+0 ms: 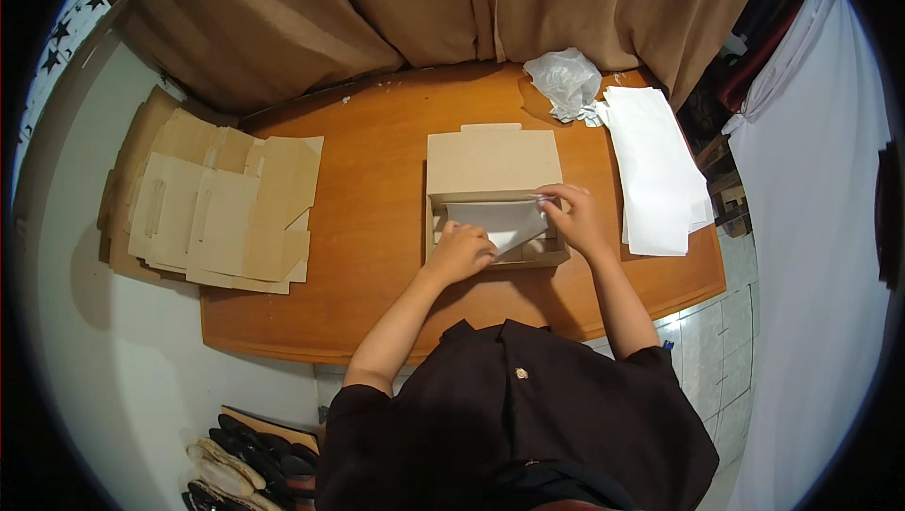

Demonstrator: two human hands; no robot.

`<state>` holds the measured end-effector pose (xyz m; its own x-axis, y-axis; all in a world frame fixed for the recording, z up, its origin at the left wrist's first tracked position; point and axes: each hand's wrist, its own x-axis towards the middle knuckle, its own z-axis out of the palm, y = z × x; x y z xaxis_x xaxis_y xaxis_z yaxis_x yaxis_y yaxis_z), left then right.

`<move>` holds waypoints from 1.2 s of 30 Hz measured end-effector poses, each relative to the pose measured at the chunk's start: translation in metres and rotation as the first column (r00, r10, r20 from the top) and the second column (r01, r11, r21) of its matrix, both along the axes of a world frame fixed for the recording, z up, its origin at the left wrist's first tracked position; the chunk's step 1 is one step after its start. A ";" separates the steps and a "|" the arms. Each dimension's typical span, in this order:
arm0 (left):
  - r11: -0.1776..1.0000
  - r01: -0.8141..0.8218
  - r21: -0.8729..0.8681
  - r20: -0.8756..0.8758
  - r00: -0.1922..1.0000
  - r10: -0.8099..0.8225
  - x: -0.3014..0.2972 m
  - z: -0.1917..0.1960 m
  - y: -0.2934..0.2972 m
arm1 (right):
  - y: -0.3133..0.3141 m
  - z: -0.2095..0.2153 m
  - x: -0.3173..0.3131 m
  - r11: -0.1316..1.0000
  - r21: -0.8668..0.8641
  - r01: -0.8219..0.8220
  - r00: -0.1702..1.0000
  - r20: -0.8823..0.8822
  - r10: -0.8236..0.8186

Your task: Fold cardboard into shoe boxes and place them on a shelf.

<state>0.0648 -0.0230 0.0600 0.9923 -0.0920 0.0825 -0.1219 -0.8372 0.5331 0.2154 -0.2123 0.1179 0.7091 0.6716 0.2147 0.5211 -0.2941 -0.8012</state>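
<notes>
An open brown cardboard box (436,221) stands in the middle of the table, its lid flap (494,162) folded back on the far side. Inside the box a white paper sheet (495,221) sits at a slant, one side raised toward the right. My right hand (575,217) pinches the sheet's upper right corner at the box's right rim. At the near left, my left hand (461,253) has its fingers curled over the sheet's lower edge; its fingertips are partly hidden.
Flat, unfolded cardboard pieces (222,209) lie stacked on the table's left. To the right is a pile of white paper sheets (652,172), with a crumpled clear plastic bag (564,82) behind it. Brown curtains (396,2) hang along the far edge; shoes (236,464) stand at lower left.
</notes>
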 end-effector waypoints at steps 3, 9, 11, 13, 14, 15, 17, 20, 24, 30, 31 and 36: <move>0.999 0.020 0.033 0.006 1.000 -0.020 -0.006 0.000 -0.007 | 0.025 0.009 -0.006 0.951 -0.153 -0.270 0.957 0.066 0.282; 0.998 0.022 0.067 -0.036 0.999 -0.020 -0.009 0.002 -0.009 | 0.049 -0.035 -0.008 0.669 -0.736 -0.108 0.908 0.201 0.368; 0.998 0.008 0.069 -0.027 1.000 -0.006 -0.010 0.002 -0.008 | 0.045 -0.041 -0.005 0.744 -0.669 -0.009 0.874 0.356 0.331; 0.993 -0.044 0.105 0.125 0.992 0.031 -0.010 0.002 -0.006 | 0.039 -0.036 -0.005 0.673 -0.736 -0.079 0.897 0.242 0.370; 0.994 -0.042 0.103 0.127 0.991 0.029 -0.009 0.002 -0.005 | 0.034 -0.037 -0.004 0.671 -0.737 -0.076 0.898 0.242 0.368; 0.996 -0.031 0.082 0.121 0.992 0.021 -0.007 0.002 -0.003 | 0.030 -0.040 -0.003 0.699 -0.711 -0.076 0.912 0.235 0.337; 1.000 -0.013 0.025 0.060 0.998 0.012 -0.002 0.005 0.000 | 0.024 -0.039 0.001 0.726 -0.684 -0.069 0.926 0.228 0.302; 0.999 -0.019 -0.026 -0.035 0.999 0.018 0.011 0.005 0.005 | 0.016 -0.030 0.007 0.843 -0.537 -0.028 0.978 0.158 0.133; 0.982 -0.093 0.162 0.144 0.987 0.070 0.041 -0.011 0.013 | 0.006 -0.025 0.010 0.942 -0.303 0.144 0.986 0.123 -0.111; 0.917 -0.117 0.381 0.243 0.970 0.024 0.070 -0.040 0.005 | 0.011 -0.033 -0.005 0.938 -0.238 0.251 0.941 0.289 -0.178; 0.892 -0.162 0.422 0.304 0.952 0.029 0.069 -0.045 0.004 | 0.015 -0.040 -0.007 0.937 -0.278 0.212 0.939 0.322 -0.117; 0.905 -0.232 0.355 0.306 0.944 0.122 0.059 -0.033 0.004 | 0.039 -0.062 -0.010 0.907 -0.416 0.062 0.966 0.255 0.051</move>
